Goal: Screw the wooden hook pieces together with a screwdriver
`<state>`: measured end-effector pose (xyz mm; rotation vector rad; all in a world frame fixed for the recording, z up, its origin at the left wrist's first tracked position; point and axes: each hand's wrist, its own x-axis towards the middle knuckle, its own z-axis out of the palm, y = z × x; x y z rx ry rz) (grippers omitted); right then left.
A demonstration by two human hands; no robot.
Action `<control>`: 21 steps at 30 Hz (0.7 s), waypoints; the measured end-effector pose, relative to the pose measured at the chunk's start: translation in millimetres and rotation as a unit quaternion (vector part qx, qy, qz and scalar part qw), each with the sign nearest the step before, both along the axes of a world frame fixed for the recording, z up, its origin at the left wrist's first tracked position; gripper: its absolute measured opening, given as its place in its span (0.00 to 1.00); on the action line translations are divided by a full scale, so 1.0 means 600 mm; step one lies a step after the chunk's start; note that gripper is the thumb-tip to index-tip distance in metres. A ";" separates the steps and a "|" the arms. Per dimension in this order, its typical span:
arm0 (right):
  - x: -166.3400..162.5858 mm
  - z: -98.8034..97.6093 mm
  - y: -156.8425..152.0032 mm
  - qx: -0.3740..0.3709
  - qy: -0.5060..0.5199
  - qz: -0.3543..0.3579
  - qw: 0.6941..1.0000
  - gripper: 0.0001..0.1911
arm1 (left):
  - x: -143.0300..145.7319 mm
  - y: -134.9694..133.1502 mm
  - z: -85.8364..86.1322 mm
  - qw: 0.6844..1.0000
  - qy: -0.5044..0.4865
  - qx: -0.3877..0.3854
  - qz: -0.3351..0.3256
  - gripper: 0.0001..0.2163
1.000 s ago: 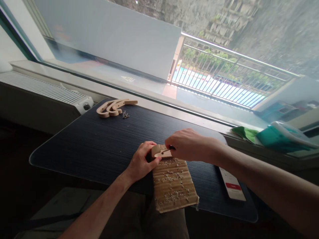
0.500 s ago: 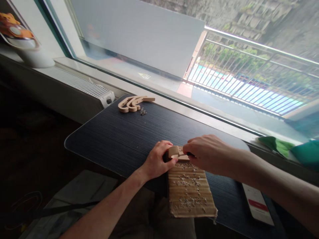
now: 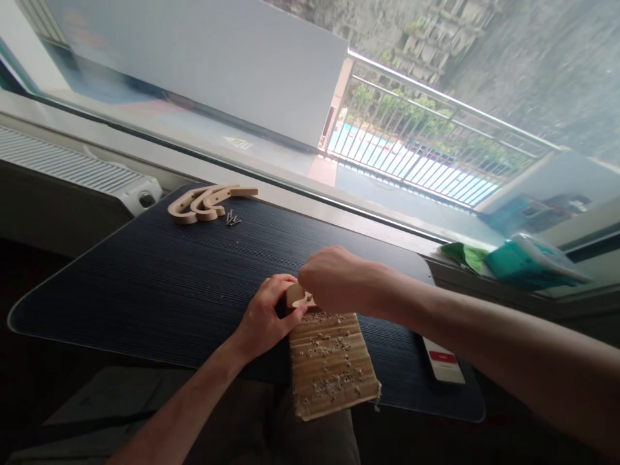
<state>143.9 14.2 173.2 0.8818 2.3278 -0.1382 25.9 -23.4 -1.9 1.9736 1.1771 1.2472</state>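
My left hand (image 3: 266,316) is closed around the near end of a wooden hook (image 3: 294,296), with the thumb pressed against its side. The hook lies on the far end of a corrugated cardboard piece (image 3: 327,368) full of small holes. Right above the hook, my right hand (image 3: 334,278) is curled in a fist around a screwdriver, which the fingers almost wholly hide; a bit of metal shows at the hook. Farther off on the dark table (image 3: 145,278) lie several more wooden hooks (image 3: 203,205), with several loose screws (image 3: 232,218) beside them.
A phone (image 3: 443,361) lies at the table's right side, under my right forearm. The window sill runs along the far edge, with a green cloth (image 3: 464,256) and a teal container (image 3: 513,261) at the right. A white radiator (image 3: 87,168) stands at the left.
The view has swung to the right, so everything sits farther left. My right hand has turned over the hook and now hides the screwdriver's dark handle. My left hand keeps its hold.
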 end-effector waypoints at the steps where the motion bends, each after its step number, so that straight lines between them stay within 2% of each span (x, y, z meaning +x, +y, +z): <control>1: -0.004 0.000 0.000 -0.001 -0.004 -0.034 0.999 0.08 | 0.000 0.000 0.000 1.000 -0.001 0.003 0.001 0.07; 4: -0.015 0.000 -0.004 0.014 -0.003 -0.113 0.994 0.13 | 0.001 0.001 -0.001 1.000 -0.002 0.012 0.001 0.06; 7: -0.018 0.005 -0.008 0.026 0.002 -0.132 0.991 0.16 | -0.001 -0.001 -0.003 1.000 -0.002 0.014 -0.002 0.08; 11: -0.006 0.032 -0.014 0.030 -0.003 -0.097 0.995 0.19 | -0.002 -0.002 -0.005 1.000 -0.005 0.015 -0.002 0.11; 15: 0.007 0.055 -0.031 0.032 -0.004 -0.055 0.998 0.11 | -0.002 -0.002 -0.004 1.000 -0.009 0.011 0.000 0.11; 17: 0.010 0.053 -0.040 0.030 0.001 -0.023 0.999 0.08 | -0.001 -0.002 -0.003 1.000 -0.010 0.006 0.002 0.10; 21: 0.013 0.027 -0.046 0.067 0.038 0.028 0.997 0.10 | -0.001 -0.001 -0.001 1.000 -0.007 -0.001 -0.007 0.08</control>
